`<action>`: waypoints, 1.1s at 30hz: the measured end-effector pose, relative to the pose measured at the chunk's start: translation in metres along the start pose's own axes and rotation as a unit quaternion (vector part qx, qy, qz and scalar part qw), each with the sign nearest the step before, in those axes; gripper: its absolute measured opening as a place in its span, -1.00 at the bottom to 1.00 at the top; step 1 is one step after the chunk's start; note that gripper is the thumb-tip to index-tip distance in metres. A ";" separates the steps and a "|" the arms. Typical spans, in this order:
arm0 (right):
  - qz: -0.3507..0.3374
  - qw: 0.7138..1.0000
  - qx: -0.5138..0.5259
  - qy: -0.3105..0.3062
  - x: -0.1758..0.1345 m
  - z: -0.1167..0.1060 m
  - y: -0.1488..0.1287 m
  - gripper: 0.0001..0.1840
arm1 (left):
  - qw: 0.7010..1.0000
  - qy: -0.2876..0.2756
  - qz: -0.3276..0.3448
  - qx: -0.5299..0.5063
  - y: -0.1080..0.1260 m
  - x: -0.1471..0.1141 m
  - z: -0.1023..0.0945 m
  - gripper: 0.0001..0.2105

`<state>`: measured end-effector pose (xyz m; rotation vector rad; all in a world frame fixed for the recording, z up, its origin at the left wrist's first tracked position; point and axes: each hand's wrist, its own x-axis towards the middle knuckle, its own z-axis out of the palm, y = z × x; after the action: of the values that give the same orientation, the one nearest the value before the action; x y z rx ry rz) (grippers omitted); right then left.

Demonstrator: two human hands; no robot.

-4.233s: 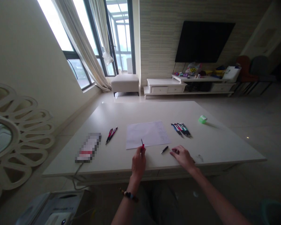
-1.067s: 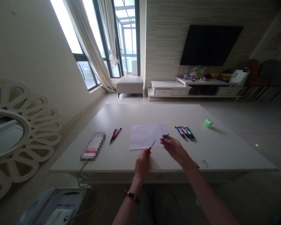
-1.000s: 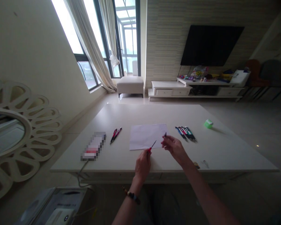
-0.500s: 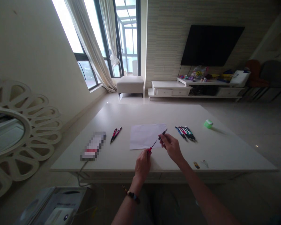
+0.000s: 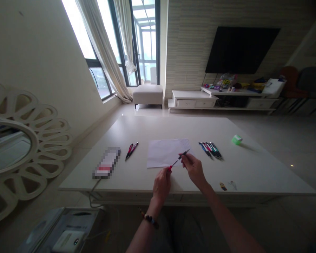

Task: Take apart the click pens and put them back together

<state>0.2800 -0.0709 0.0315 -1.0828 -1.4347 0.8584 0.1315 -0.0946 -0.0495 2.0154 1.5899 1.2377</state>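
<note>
One left hand [image 5: 162, 182] gripping red pen [image 5: 170, 168], right hand [image 5: 195, 170] pinching black pen tip [image 5: 183, 154], green box [image 5: 237, 140], contents unclear

Both forearms in from the bottom edge, angled toward each other. My left hand [image 5: 162, 183]: fingers curled in, thumb-side grip closed, back of hand showing. My right hand [image 5: 195, 171]: slightly further forward, thumb and fingers pinched, right forearm [image 5: 225, 212] slanting up-left. Hands near each other, not touching; both raised.
</note>
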 end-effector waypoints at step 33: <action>0.077 0.991 -0.051 -0.096 -0.011 -0.001 0.038 -0.68 | 0.990 0.017 0.064 0.128 0.008 0.001 -0.008 -0.77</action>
<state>0.2868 -0.0691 -0.0070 -1.2273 -1.5842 1.0305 0.1308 -0.0986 -0.0389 2.2967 1.7371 1.1663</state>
